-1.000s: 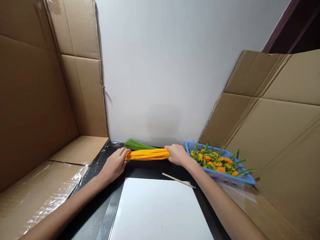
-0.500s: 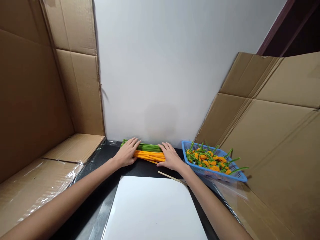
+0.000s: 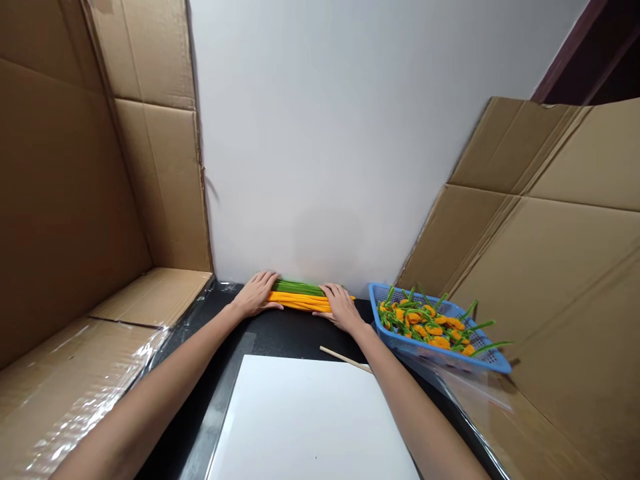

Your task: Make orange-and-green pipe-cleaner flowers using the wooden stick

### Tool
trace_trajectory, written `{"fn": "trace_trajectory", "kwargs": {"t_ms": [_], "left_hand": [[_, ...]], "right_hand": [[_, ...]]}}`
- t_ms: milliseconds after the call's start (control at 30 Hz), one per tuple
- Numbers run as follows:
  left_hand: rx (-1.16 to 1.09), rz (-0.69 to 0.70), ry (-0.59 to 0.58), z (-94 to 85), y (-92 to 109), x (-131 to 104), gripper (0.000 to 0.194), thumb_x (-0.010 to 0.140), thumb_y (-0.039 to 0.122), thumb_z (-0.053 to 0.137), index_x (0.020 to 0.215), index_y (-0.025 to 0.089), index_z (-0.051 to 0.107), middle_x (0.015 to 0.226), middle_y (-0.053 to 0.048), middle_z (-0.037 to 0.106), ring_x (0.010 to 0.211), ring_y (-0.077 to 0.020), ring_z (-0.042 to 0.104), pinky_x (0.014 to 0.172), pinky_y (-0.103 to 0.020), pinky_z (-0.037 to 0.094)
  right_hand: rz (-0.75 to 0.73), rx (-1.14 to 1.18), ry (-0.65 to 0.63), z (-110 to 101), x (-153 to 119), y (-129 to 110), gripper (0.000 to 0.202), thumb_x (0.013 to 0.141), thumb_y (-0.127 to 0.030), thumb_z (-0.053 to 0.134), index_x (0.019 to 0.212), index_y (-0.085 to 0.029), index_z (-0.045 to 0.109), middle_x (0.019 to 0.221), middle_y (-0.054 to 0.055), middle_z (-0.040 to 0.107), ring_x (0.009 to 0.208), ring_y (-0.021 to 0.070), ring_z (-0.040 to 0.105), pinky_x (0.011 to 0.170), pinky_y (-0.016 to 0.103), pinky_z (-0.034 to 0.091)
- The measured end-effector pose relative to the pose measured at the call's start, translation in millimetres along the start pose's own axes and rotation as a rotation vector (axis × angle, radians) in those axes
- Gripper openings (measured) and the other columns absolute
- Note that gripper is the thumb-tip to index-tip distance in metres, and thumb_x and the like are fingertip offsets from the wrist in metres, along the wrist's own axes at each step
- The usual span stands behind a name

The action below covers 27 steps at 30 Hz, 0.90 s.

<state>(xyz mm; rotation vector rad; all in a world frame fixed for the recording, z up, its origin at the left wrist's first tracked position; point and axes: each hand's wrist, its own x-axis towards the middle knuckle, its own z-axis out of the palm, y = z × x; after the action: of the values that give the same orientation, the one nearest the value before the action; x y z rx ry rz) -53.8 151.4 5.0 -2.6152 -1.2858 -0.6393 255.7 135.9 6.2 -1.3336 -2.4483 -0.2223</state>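
Green pipe cleaners (image 3: pixel 299 288) lie in a bundle against the foot of the wall. Orange pipe cleaners (image 3: pixel 299 302) lie alongside them on the near side. My left hand (image 3: pixel 256 293) is closed over the left end of both bundles, fingers on the far side and thumb on the near side. Around the right end my right hand (image 3: pixel 341 307) grips in the same way, with a few orange tips showing beyond it. The palms hide both ends of the bundles.
A white board (image 3: pixel 315 413) lies on the black table (image 3: pixel 280 337). A thin wooden stick (image 3: pixel 344 358) rests beyond it, partly behind my right forearm. To the right, a blue basket (image 3: pixel 395 339) holds several orange-and-green pipe-cleaner pieces (image 3: pixel 425 327). Cardboard (image 3: pixel 565 267) stands at both sides.
The orange bundle now lies closer and straighter against the green one, pressed toward the wall. Both hands have shifted slightly away from me, and the view has turned a little.
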Motion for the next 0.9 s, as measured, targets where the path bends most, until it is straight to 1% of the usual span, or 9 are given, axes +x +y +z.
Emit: {"fn": "trace_trajectory", "kwargs": {"t_ms": [67,133,200,267,333,467,567,700,900], "left_hand": [[-0.006,-0.039,0.074,-3.3,3.7,-6.8,0.085,0.083,0.069,0.058,0.144,0.013,0.039,0.145,-0.021,0.045,0.137,-0.035,0.039,0.116,-0.048,0.026],[-0.016,-0.057,0.14,-10.1,8.5,-14.2,0.085,0.081,0.068,0.061,0.143,0.013,0.041,0.145,-0.02,0.045,0.137,-0.0356,0.038,0.116,-0.048,0.026],[-0.026,-0.049,0.169,-16.7,13.3,-20.9,0.07,0.085,0.063,0.06,0.134,0.014,0.051,0.135,-0.018,0.053,0.129,-0.034,0.044,0.11,-0.047,0.032],[-0.047,0.003,0.113,-19.7,16.6,-25.9,0.048,0.089,0.057,0.057,0.115,0.016,0.061,0.116,-0.014,0.062,0.112,-0.0297,0.053,0.1,-0.044,0.04],[-0.085,0.039,0.053,-18.1,17.7,-29.1,0.035,0.092,0.049,0.056,0.105,0.018,0.062,0.104,-0.01,0.064,0.099,-0.0256,0.056,0.09,-0.04,0.045],[-0.126,0.002,0.088,-11.1,16.4,-33.1,0.029,0.091,0.039,0.061,0.111,0.019,0.06,0.103,-0.008,0.062,0.096,-0.0239,0.057,0.085,-0.037,0.047],[-0.099,0.014,0.087,-11.7,19.2,-34.3,0.024,0.09,0.038,0.062,0.105,0.02,0.062,0.097,-0.007,0.06,0.092,-0.0235,0.056,0.082,-0.036,0.046],[-0.129,0.047,0.089,-14.9,28.7,-34.0,0.024,0.092,0.039,0.06,0.107,0.021,0.062,0.1,-0.007,0.061,0.094,-0.023,0.056,0.085,-0.036,0.046],[-0.243,-0.011,0.103,-9.1,32.3,-35.5,0.021,0.093,0.036,0.059,0.108,0.021,0.062,0.104,-0.006,0.063,0.098,-0.0214,0.057,0.088,-0.035,0.048]], "right_hand": [[-0.006,0.02,0.03,-3.6,-3.8,0.2,0.07,0.086,-0.053,0.065,0.144,-0.018,0.045,0.143,0.016,0.049,0.135,0.0308,0.042,0.114,0.048,0.032],[-0.03,0.029,0.078,-10.1,-9.0,-1.5,0.072,0.082,-0.053,0.071,0.142,-0.022,0.048,0.144,0.015,0.048,0.137,0.0323,0.038,0.114,0.05,0.031],[-0.057,0.044,0.113,-16.0,-15.0,-4.5,0.054,0.083,-0.044,0.072,0.132,-0.025,0.058,0.139,0.013,0.052,0.133,0.0314,0.041,0.111,0.048,0.035],[-0.083,0.061,0.124,-18.2,-20.6,-8.2,0.025,0.087,-0.032,0.068,0.11,-0.022,0.067,0.125,0.011,0.06,0.122,0.0289,0.048,0.105,0.045,0.039],[-0.092,0.076,0.132,-16.3,-24.7,-12.5,0.011,0.087,-0.021,0.065,0.098,-0.019,0.066,0.111,0.01,0.064,0.111,0.0267,0.052,0.098,0.041,0.042],[-0.092,0.04,0.13,-10.9,-27.6,-21.0,0.014,0.08,-0.009,0.064,0.09,-0.018,0.059,0.1,0.009,0.062,0.101,0.0269,0.051,0.089,0.039,0.043],[-0.084,0.001,0.14,-12.6,-27.6,-26.3,0.011,0.082,-0.014,0.065,0.09,-0.019,0.059,0.102,0.01,0.06,0.099,0.0276,0.05,0.087,0.039,0.042],[-0.108,0.059,0.148,-17.1,-27.1,-33.6,0.003,0.092,-0.022,0.058,0.091,-0.02,0.06,0.095,0.008,0.063,0.096,0.0262,0.05,0.086,0.037,0.041],[-0.014,0.155,0.143,-20.7,-24.4,-46.6,0.01,0.087,-0.011,0.053,0.081,-0.02,0.052,0.084,0.006,0.059,0.085,0.0229,0.052,0.077,0.033,0.038]]}}
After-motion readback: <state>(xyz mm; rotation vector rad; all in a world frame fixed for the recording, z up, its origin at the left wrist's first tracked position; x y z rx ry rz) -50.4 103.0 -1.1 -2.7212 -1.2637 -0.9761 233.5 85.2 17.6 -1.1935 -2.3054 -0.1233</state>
